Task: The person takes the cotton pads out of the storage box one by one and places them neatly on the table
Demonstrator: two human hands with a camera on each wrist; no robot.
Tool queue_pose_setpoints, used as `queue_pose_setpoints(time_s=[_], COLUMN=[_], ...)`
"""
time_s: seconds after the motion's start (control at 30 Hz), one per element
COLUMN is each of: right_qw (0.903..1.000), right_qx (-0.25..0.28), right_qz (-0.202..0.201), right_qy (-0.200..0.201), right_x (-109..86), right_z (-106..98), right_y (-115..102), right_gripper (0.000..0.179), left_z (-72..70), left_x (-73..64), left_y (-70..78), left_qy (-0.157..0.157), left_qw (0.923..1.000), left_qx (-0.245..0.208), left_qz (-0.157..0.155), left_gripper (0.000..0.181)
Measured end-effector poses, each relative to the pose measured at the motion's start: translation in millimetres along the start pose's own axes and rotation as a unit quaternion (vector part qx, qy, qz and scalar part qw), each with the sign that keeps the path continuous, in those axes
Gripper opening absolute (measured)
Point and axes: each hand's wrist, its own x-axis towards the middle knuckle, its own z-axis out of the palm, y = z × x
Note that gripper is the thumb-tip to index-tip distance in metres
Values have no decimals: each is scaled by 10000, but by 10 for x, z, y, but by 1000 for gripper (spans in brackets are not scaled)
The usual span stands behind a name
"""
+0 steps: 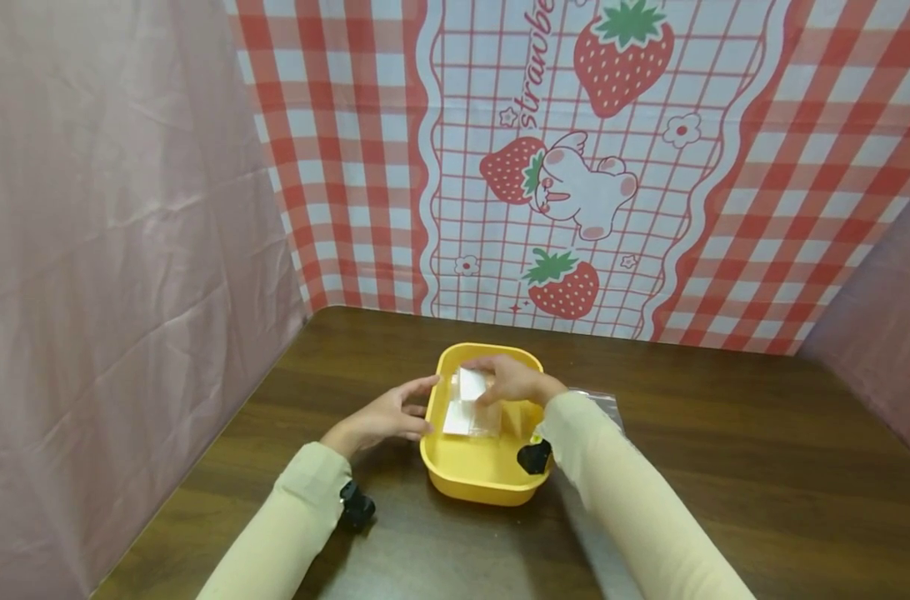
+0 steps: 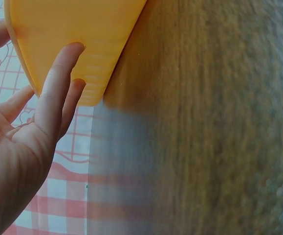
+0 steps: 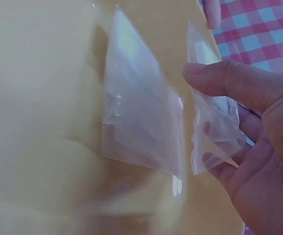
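Note:
A yellow plastic bin point(image 1: 470, 471) stands on the table, with clear plastic bags point(image 1: 458, 419) lying inside it. In the bin, my right hand point(image 1: 511, 379) pinches a folded clear plastic bag point(image 3: 212, 122) between thumb and fingers. Beside it in the right wrist view lies another folded clear bag point(image 3: 141, 98), against the yellow surface. My left hand point(image 1: 387, 417) is at the bin's left side, its fairly straight fingers point(image 2: 58, 93) against the outer wall and rim.
Partly hidden by the right forearm, a clear plastic sheet point(image 1: 601, 404) lies on the brown wooden table point(image 1: 725, 467) right of the bin. A strawberry-print checked cloth point(image 1: 365, 167) hangs behind the table, and a pink curtain point(image 1: 125, 250) hangs at the left.

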Motion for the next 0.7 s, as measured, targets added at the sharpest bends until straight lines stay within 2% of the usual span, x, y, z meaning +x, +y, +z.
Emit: queue_pose_setpoints(time_s=[0.43,0.7], right_qw=[9989,9982], right_qx=[-50,-63], right_qz=[201,204], right_qy=[426,565], right_x=[-70,-158], right_z=[-178,-260], right_y=[-101,-101], right_gripper=[65,66], left_z=[-1,16], left_x=[7,2], left_y=[-22,-8], left_qy=[18,231], left_qw=[9999,9995], left_qx=[76,212], left_qz=[70,-4], left_gripper=[79,78])
